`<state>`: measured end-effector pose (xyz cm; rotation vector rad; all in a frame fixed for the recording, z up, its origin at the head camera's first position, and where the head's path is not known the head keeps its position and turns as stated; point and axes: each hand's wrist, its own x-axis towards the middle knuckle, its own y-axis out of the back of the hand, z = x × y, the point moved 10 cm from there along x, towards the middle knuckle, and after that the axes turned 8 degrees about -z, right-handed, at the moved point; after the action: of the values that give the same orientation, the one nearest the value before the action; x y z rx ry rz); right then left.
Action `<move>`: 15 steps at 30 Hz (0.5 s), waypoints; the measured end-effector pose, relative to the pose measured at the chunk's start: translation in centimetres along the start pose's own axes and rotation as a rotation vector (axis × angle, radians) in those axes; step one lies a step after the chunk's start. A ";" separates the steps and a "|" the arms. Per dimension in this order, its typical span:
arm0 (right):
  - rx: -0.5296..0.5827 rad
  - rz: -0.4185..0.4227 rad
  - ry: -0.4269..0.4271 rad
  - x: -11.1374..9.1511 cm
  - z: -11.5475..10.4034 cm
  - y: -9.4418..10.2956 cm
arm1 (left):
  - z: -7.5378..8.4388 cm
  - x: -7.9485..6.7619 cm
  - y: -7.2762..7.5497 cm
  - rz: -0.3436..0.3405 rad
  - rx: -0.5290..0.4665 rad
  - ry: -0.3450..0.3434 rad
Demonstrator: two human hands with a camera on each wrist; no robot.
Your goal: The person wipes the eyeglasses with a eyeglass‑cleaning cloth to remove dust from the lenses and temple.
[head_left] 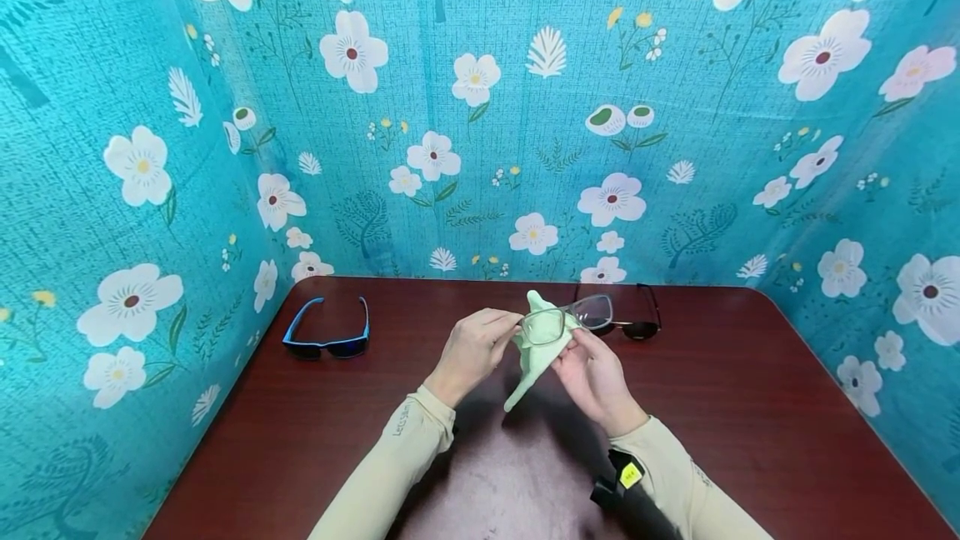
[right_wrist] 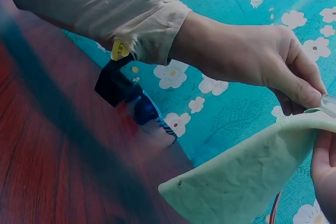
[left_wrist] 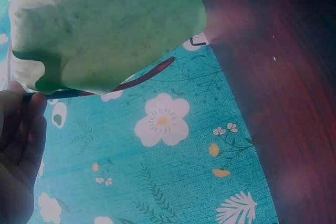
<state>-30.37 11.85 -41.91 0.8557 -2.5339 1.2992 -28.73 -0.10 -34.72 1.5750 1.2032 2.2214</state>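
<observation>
Clear-lensed eyeglasses [head_left: 596, 312] are held up over the table in front of the body. My left hand [head_left: 471, 350] pinches them at the left end of the frame, by the hinge; one temple arm [left_wrist: 140, 83] runs out from there in the left wrist view. A light green cloth [head_left: 534, 363] lies behind the near lens and hangs down in a point. My right hand [head_left: 596, 380] grips the cloth at the middle of the glasses, fingers behind it. In the right wrist view the cloth [right_wrist: 241, 177] hides part of the glasses.
Blue-framed sunglasses [head_left: 327, 347] lie at the back left of the dark red table [head_left: 750, 407]. Dark sunglasses [head_left: 641, 330] with thin frames lie behind the right hand, partly covered by the held glasses. A blue flowered curtain [head_left: 480, 148] surrounds the table's back and sides.
</observation>
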 end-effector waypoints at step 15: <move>-0.004 0.007 -0.036 0.1 0.7 -0.6 | 0.7 0.4 0.3 0.088 0.080 0.023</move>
<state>-30.00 10.98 -41.88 0.8786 -2.5679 1.2922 -28.17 0.29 -34.14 1.6684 1.2679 2.2771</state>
